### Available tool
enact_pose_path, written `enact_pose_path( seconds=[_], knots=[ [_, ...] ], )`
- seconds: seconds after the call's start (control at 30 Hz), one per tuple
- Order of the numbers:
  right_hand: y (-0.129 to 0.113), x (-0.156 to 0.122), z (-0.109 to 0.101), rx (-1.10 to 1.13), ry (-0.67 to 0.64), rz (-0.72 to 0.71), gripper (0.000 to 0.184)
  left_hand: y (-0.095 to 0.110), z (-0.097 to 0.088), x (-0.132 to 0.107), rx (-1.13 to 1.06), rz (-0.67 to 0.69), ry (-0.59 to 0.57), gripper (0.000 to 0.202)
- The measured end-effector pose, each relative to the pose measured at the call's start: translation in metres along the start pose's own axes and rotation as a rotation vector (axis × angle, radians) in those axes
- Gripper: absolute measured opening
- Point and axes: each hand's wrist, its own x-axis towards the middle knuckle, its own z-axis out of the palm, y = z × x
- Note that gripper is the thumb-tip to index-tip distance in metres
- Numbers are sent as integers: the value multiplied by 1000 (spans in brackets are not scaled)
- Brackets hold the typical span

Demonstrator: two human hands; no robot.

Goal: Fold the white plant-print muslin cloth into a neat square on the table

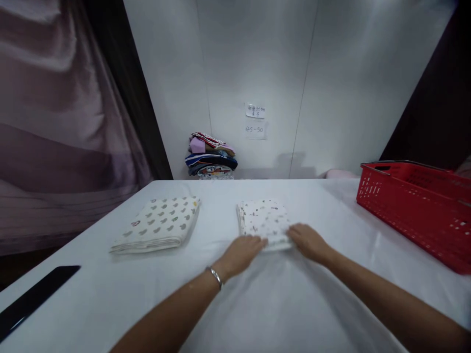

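A small folded white cloth (pixel 263 215) with a scattered tiny print lies in front of me on the white table. At its near left corner is my left hand (pixel 241 254), a silver bracelet on the wrist, its fingers closed together on the edge. My right hand (pixel 308 241) grips the near right corner, fingers curled over it. The thumbs and the cloth's underside are hidden, and the fingertips are slightly blurred. Further left lies a larger folded white cloth (pixel 162 220) with grey motifs, touched by neither hand.
On the right stands a red plastic basket (pixel 412 211) with a metal handle. A black flat object (pixel 35 299) lies at the table's left edge. Several folded fabrics (pixel 211 157) are stacked behind the table, near paper notes (pixel 255 130) on the wall. A pinkish curtain (pixel 55 122) hangs at left.
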Motion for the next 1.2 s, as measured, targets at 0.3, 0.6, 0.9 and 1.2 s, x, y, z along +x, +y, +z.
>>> enact_pose_path(
  seconds=[0.3, 0.6, 0.9, 1.2],
  knots=[
    [-12, -62, 30, 112, 24, 65, 42, 36, 34, -29, -55, -67, 27, 35],
    [-26, -60, 3, 363, -218, 165, 50, 37, 27, -38, -363, -85, 43, 24],
    [-21, 66, 42, 698, -206, 550, 17, -37, 64, 15, -776, -984, 389, 13],
    [-12, 178, 124, 434, -320, 741, 19, -35, 89, 8, -813, -1031, 540, 11]
  ],
)
